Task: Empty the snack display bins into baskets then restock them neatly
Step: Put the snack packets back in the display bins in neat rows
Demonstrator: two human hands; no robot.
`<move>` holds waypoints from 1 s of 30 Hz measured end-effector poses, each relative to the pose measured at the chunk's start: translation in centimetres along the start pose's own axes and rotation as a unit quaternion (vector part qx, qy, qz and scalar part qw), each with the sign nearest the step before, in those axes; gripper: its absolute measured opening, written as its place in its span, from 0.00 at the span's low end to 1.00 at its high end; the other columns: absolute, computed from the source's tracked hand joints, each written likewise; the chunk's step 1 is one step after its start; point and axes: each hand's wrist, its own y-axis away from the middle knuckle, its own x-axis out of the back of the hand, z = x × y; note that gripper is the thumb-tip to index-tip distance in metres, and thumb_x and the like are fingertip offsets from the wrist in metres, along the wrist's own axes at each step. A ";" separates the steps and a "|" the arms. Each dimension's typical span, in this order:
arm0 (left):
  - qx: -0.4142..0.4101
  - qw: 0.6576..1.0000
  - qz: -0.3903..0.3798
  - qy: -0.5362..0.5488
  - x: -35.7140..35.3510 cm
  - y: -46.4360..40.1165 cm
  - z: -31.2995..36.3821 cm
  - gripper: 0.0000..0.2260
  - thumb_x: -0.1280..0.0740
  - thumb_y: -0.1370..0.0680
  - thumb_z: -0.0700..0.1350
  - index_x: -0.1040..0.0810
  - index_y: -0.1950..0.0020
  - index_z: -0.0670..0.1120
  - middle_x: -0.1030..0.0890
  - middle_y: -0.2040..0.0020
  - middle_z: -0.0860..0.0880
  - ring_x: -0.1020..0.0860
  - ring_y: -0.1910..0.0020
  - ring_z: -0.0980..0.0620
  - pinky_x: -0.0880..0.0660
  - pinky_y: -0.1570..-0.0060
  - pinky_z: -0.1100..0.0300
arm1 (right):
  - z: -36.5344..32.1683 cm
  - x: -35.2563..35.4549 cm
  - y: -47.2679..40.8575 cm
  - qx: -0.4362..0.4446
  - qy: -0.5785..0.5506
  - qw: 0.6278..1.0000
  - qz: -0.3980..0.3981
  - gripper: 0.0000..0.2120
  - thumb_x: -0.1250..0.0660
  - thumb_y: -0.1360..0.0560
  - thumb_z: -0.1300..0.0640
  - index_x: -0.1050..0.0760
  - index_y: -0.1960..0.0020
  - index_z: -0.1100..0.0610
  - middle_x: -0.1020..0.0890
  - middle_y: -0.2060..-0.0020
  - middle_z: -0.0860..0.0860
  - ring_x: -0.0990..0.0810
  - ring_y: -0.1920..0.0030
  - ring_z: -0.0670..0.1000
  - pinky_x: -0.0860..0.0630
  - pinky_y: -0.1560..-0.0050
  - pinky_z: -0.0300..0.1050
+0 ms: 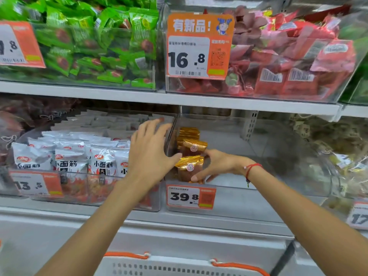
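A clear display bin (258, 188) on the lower shelf carries a 39.8 price tag and holds a short row of gold-topped snack packets (192, 145) along its left wall. My right hand (215, 166) reaches into the bin and grips the front gold packet (188, 166) from its right side. My left hand (151, 150) lies with straight fingers over the divider wall at the bin's left edge, its thumb touching the same packet's top. A white basket (179, 267) with orange handles sits below, at the bottom of the view.
Left of the bin is a bin of white noodle-snack packets (69, 156). The upper shelf holds bins of green packets (95, 42) and red packets (288, 62). A bin of pale wrapped snacks (342, 148) stands at the right.
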 end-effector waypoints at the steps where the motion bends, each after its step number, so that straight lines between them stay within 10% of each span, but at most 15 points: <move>1: 0.003 1.000 0.007 0.021 0.3 0.5 -0.2 0.33 0.26 0.29 0.57 0.32 0.27 0.51 0.32 0.28 0.50 0.38 0.29 0.49 0.39 0.32 0.53 | 0.0 -0.2 -0.1 -0.002 0.002 1.000 -0.003 0.24 0.24 0.31 0.58 0.33 0.43 0.46 0.25 0.49 0.43 0.19 0.52 0.48 0.19 0.56 0.39; 6: -0.038 0.998 -0.047 0.033 1.1 4.5 -1.0 0.41 0.42 0.29 0.74 0.36 0.25 0.50 0.31 0.27 0.51 0.37 0.29 0.54 0.48 0.31 0.62 | -0.7 -0.3 0.5 -0.006 -0.022 1.000 -0.021 0.21 0.24 0.31 0.61 0.31 0.47 0.45 0.21 0.47 0.47 0.19 0.51 0.46 0.19 0.53 0.39; 10: -0.076 0.991 -0.104 -0.018 0.6 5.0 -2.4 0.51 0.46 0.35 0.80 0.47 0.21 0.50 0.41 0.22 0.53 0.46 0.24 0.55 0.61 0.28 0.60 | -0.7 -0.5 1.4 0.051 0.007 0.994 0.097 0.43 0.22 0.34 0.63 0.44 0.31 0.46 0.29 0.49 0.41 0.24 0.51 0.47 0.22 0.59 0.36; 15: -0.077 0.992 -0.103 -0.018 0.4 4.9 -2.6 0.52 0.44 0.37 0.79 0.44 0.21 0.50 0.37 0.24 0.52 0.44 0.26 0.55 0.57 0.27 0.59 | -0.6 -1.8 0.7 0.069 0.176 0.979 0.082 0.42 0.23 0.32 0.60 0.43 0.25 0.53 0.32 0.34 0.46 0.25 0.43 0.47 0.26 0.50 0.33; 22: -0.079 0.992 -0.098 -0.024 0.3 5.1 -3.0 0.51 0.38 0.37 0.78 0.43 0.22 0.50 0.35 0.26 0.53 0.41 0.28 0.54 0.51 0.26 0.56 | -0.7 -2.3 -0.2 -0.064 0.046 0.989 0.124 0.57 0.21 0.34 0.59 0.59 0.21 0.53 0.39 0.25 0.55 0.20 0.43 0.58 0.19 0.60 0.39; 26: -0.072 0.993 -0.091 -0.016 0.3 5.2 -2.9 0.51 0.34 0.38 0.76 0.41 0.22 0.50 0.32 0.28 0.53 0.39 0.29 0.53 0.50 0.27 0.56 | -0.6 -1.2 -0.9 -0.182 0.012 0.983 0.025 0.29 0.22 0.33 0.53 0.26 0.37 0.62 0.22 0.39 0.56 0.20 0.42 0.54 0.20 0.48 0.41; 30: -0.066 0.994 -0.086 0.002 0.4 5.2 -2.7 0.51 0.31 0.38 0.74 0.41 0.22 0.51 0.31 0.29 0.53 0.37 0.30 0.53 0.49 0.28 0.58 | -0.9 -1.0 -2.1 -0.159 -0.039 0.986 -0.018 0.23 0.24 0.31 0.61 0.24 0.39 0.63 0.19 0.41 0.57 0.19 0.42 0.53 0.24 0.38 0.46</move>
